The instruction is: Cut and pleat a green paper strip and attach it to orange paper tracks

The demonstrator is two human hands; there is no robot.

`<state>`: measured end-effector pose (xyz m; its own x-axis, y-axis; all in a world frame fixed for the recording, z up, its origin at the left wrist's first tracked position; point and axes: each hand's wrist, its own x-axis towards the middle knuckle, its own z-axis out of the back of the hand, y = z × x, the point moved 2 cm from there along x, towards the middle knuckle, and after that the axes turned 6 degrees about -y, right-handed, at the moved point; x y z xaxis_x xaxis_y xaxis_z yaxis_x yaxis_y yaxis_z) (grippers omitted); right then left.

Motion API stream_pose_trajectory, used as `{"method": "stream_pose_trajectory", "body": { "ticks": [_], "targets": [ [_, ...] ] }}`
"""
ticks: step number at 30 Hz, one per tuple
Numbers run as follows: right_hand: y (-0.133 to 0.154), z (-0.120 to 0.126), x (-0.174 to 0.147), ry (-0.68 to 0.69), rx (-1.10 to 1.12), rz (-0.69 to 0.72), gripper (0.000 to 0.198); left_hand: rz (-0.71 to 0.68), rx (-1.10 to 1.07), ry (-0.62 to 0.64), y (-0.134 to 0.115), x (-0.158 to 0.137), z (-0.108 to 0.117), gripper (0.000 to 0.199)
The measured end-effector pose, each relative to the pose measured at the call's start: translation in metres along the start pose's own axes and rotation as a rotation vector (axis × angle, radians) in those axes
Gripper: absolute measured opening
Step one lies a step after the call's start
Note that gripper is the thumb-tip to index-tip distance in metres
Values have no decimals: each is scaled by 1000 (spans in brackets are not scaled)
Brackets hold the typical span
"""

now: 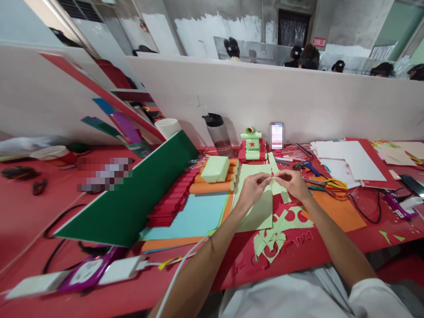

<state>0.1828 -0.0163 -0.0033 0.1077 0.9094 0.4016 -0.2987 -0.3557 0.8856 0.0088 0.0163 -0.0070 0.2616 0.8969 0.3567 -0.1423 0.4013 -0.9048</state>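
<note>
My left hand (256,186) and my right hand (293,182) meet fingertip to fingertip above the table, both in a pinch. What lies between the fingers is too small to make out. Under them is a light green paper sheet (255,216), with a narrow green strip (273,162) just beyond the fingertips. Cut green scraps (271,238) are heaped nearer my body. Behind the hands stands a red and green paper model (252,145) with a star on its front. Left of my hands, a pale green paper block (215,169) rests on orange paper rolls (212,187).
Scissors (334,187) with yellow and orange handles lie right of my hands, near a blue-handled tool (309,167). A phone (277,135) and a water bottle (218,134) stand at the partition (298,97). A green board (129,198) leans at left. A white cable (179,278) passes my left arm.
</note>
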Motion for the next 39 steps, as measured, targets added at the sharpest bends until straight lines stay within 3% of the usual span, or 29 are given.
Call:
{"method": "stream_pose_trajectory", "body": {
  "ticks": [16, 21, 27, 35, 39],
  "targets": [
    [2, -2, -2, 115, 25, 9, 18, -63, 51, -31, -7, 0, 2, 26],
    [5, -1, -2, 29, -55, 82, 11, -57, -25, -5, -3, 0, -2, 31],
    [6, 0, -1, -46, -119, 164, 12, 43, -120, 45, 4, 2, -4, 34],
    [1, -2, -1, 87, 68, 23, 20, 40, -149, -64, 4, 3, -1, 28],
    [0, 0, 0, 20, 41, 31, 17, 17, -134, -66, -1, 2, 0, 24]
  ]
}}
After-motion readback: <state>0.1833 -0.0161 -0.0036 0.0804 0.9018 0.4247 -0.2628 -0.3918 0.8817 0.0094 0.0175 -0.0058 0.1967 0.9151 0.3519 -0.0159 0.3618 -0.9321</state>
